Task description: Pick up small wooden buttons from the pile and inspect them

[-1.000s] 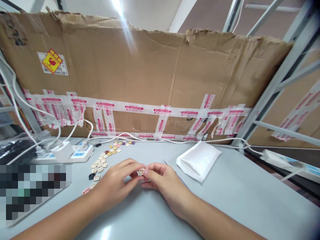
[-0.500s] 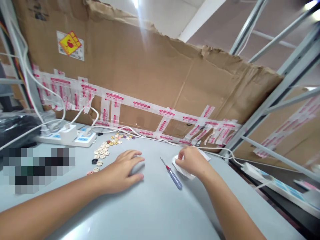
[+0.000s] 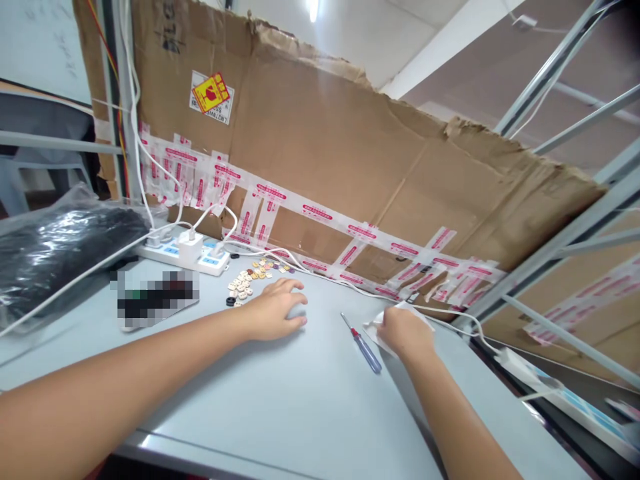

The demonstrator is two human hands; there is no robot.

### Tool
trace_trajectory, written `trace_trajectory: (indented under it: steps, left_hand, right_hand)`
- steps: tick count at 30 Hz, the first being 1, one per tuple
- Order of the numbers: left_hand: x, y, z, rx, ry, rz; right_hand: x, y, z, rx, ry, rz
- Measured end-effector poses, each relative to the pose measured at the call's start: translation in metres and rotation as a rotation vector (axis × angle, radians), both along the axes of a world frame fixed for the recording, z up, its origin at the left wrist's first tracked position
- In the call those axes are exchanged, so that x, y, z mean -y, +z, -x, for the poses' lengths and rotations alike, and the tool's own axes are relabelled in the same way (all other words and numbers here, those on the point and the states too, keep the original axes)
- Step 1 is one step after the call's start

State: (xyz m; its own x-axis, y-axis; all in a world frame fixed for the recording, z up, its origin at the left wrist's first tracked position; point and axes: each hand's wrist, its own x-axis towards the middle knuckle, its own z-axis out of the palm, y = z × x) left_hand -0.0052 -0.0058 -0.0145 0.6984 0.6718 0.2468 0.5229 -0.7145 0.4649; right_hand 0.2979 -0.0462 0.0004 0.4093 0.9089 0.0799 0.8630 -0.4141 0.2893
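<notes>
Small flat cream, yellow + black buttons well L of the slim purple-handled screwdriver; L hand nearer its L, grip spread; R hand just R, curled over flat white packet, can't tell if grip's pinching.

The person's left hand and right hand are bare, as are the left forearm, lower left, and right forearm, lower right.
</notes>
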Motion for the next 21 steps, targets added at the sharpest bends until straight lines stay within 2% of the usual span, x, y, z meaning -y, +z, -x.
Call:
trace_trajectory:
  steps: [8,15,21]
  left_hand:
    - [-0.009,0.001,0.004,0.028,0.014,-0.052]
    - [-0.017,-0.003,0.008,0.069,0.029,-0.108]
    - [-0.024,0.000,0.013,0.117,0.106,-0.143]
  right_hand:
    - [-0.003,-0.007,-0.006,0.009,0.078,-0.055]
    - [-0.005,-0.011,-0.013,-0.017,0.054,-0.122]
    - [-0.008,-0.017,-0.014,-0.099,0.051,-0.109]
